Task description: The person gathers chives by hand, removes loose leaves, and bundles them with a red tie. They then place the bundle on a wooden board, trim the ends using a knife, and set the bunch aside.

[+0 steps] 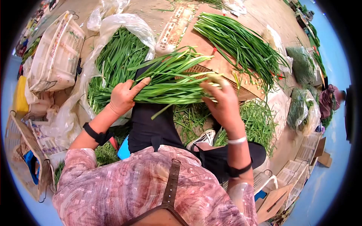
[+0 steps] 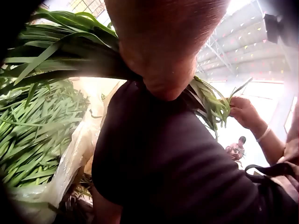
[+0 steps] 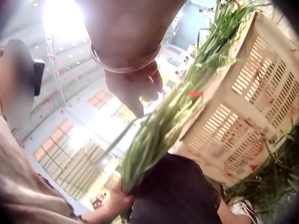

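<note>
My left hand (image 1: 123, 96) grips a bunch of garlic chives (image 1: 169, 84) over my lap, the thumb laid across the top. The long green leaves lie sideways, their pale stem ends (image 1: 201, 59) toward the right. At those ends is my right hand (image 1: 223, 98), blurred, thumb and fingers spread apart beside the stems. The left wrist view shows the left hand (image 2: 161, 60) around the bunch, above the dark trouser leg. In the right wrist view the right hand (image 3: 133, 88) hangs close beside the stems, fingers bent.
A large pile of chives (image 1: 235, 45) lies on a board (image 1: 190, 39) over a crate (image 3: 233, 121). On the left, a clear plastic bag (image 1: 132, 20) holds more chives. Loose leaves (image 1: 252, 120) cover the floor near my shoe (image 1: 203, 138). White crates (image 1: 60, 52) stand at far left.
</note>
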